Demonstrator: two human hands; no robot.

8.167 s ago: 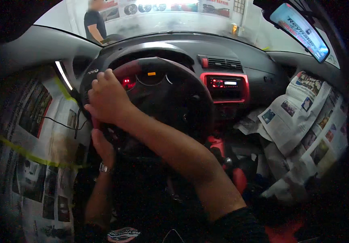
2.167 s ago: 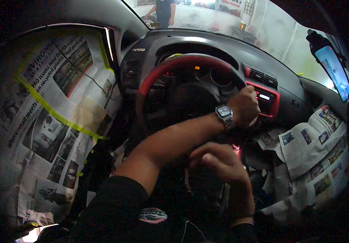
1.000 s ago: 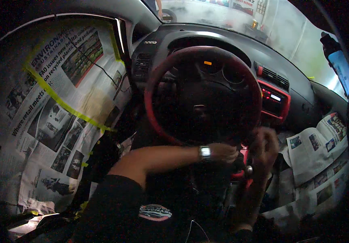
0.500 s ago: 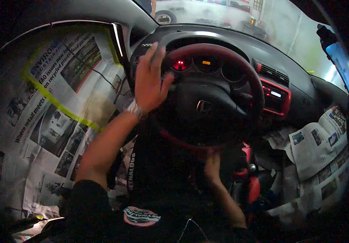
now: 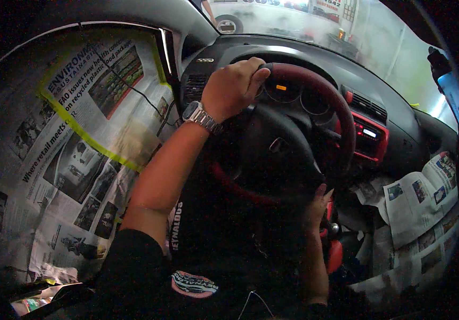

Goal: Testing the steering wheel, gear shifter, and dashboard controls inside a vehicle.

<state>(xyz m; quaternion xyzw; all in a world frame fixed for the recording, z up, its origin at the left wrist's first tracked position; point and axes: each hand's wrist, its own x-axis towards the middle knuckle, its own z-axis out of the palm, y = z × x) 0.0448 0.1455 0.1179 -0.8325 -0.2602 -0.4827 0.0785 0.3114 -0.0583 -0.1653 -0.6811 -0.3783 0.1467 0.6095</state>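
My left hand (image 5: 234, 88), wearing a silver watch (image 5: 202, 116) on the wrist, grips the upper left of the red and black steering wheel (image 5: 341, 122), its fingers curled over the rim. Low on the right side of the wheel is my right hand (image 5: 317, 205), partly in shadow, with fingers pointing up and slightly apart against the rim. Behind the wheel is the gauge cluster (image 5: 283, 90). To its right sits a red-trimmed radio (image 5: 364, 133). A gear lever (image 5: 334, 229) stands beside my right hand.
Newspaper sheets edged with yellow tape (image 5: 69, 149) cover the door on my left. More newspaper (image 5: 411, 213) lies over the passenger side. A mirror (image 5: 448, 90) hangs at upper right. Beyond the windscreen (image 5: 293, 21), part of another person's arm (image 5: 208, 13) shows near a round object.
My left hand has gone from spread fingers at the wheel's upper left to closed over the rim, slightly rightward. My right hand has moved right and up from the bottom of the rim.
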